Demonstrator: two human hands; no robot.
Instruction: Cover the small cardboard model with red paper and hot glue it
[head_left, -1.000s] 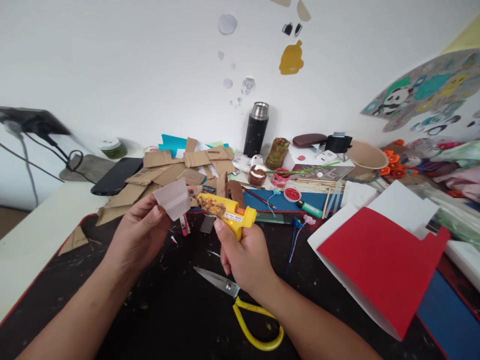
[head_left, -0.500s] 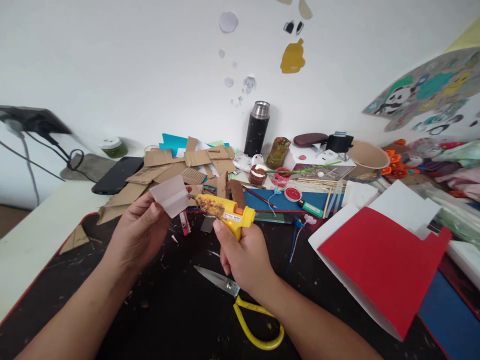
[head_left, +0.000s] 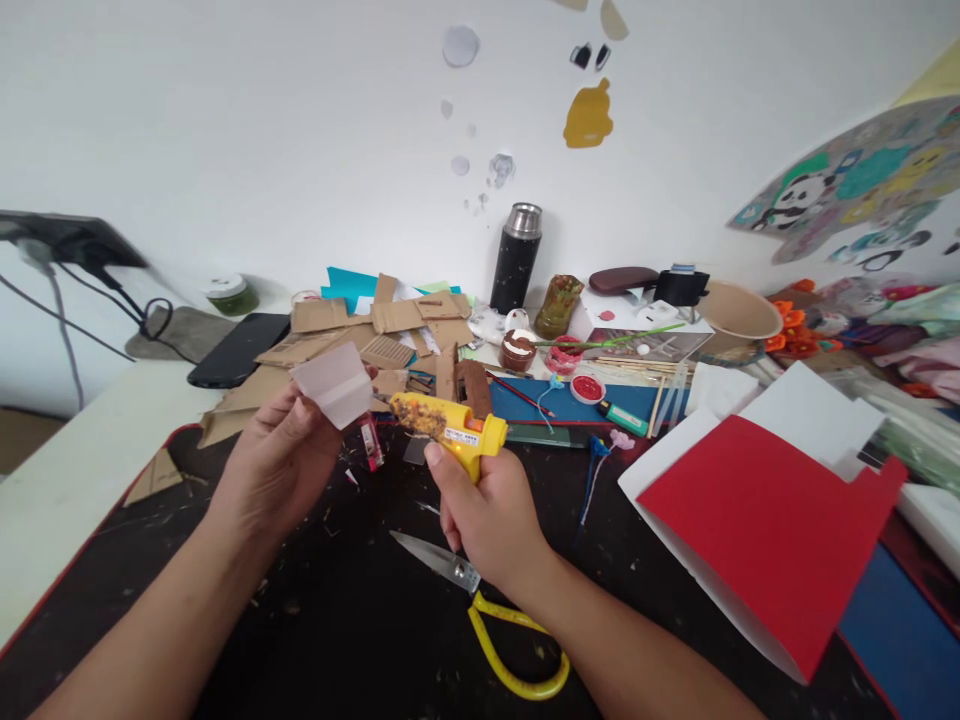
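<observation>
Glue gun point(head_left: 450, 415), yellow plastic with a brown-smeared front, is gripped in the right hand point(head_left: 495, 510), barrel pointing left. Left hand point(head_left: 281, 450) pinches a pale, creased rectangular sheet point(head_left: 335, 385), held up above the black mat point(head_left: 352, 630) on the white counter point(head_left: 52, 480). Nozzle end is right by the sheet's right edge; can't tell if the 2 touch. So sheet and gun sit between the 2 hands. Steel scissors with yellow handles point(head_left: 448, 565) lie on the mat, partly below the right wrist. Flat brown cardboard pieces point(head_left: 397, 316) are heaped beyond the left hand.
</observation>
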